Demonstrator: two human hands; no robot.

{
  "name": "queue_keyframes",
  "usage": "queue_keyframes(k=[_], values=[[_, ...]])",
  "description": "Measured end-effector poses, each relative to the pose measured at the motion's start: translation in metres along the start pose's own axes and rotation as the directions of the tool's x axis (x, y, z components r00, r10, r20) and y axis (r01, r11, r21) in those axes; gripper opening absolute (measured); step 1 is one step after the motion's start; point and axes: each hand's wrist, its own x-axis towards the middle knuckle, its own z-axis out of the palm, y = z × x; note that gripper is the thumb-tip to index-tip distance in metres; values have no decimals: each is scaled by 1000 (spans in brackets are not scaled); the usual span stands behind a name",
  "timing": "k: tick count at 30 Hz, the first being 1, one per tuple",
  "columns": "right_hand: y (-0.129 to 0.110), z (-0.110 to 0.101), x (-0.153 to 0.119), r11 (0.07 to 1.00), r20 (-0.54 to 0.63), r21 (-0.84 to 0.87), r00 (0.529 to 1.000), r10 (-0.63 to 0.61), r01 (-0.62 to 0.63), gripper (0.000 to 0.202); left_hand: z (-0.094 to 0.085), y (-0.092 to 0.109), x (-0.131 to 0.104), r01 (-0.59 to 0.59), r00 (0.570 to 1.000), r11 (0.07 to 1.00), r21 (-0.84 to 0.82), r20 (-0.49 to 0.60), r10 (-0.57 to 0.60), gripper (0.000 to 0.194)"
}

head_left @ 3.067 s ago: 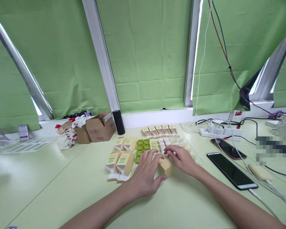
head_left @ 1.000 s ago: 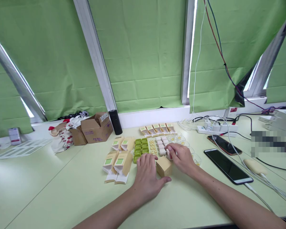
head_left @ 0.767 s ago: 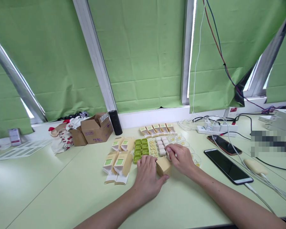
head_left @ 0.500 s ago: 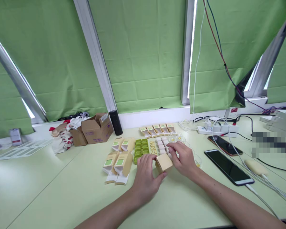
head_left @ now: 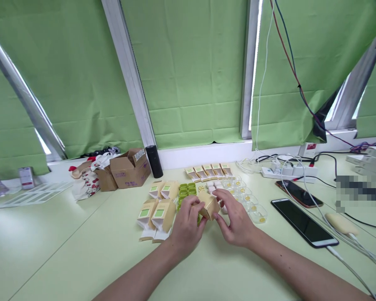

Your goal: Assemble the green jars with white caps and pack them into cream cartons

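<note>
Left of the hands, folded kraft cartons [head_left: 158, 213] are laid flat on the table [head_left: 65, 242]. The small kraft box [head_left: 208, 205] is held off the table between both hands, tilted, its long axis roughly left-right. It is pinched by the left hand [head_left: 185, 225] at its left end; the right hand [head_left: 236, 219] is cupped at its right side, fingers half-spread. Both hands equally near. Clear cups [head_left: 253, 205] and phone [head_left: 304, 223] further right.
</note>
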Motion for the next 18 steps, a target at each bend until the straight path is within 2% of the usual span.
queue_keyframes(k=[6,12,18], values=[[-8,2,-1,999,67,-32,998,-6,8,62,-2,3,6,-119,992,983,141,-27,124,45],[-10,5,-3,998,93,-53,996,17,-12,65,-2,3,5,-127,992,966,224,30,123,40],[-9,10,-4,999,88,-39,996,25,-22,73,-2,3,4,-148,989,961,234,63,136,41]])
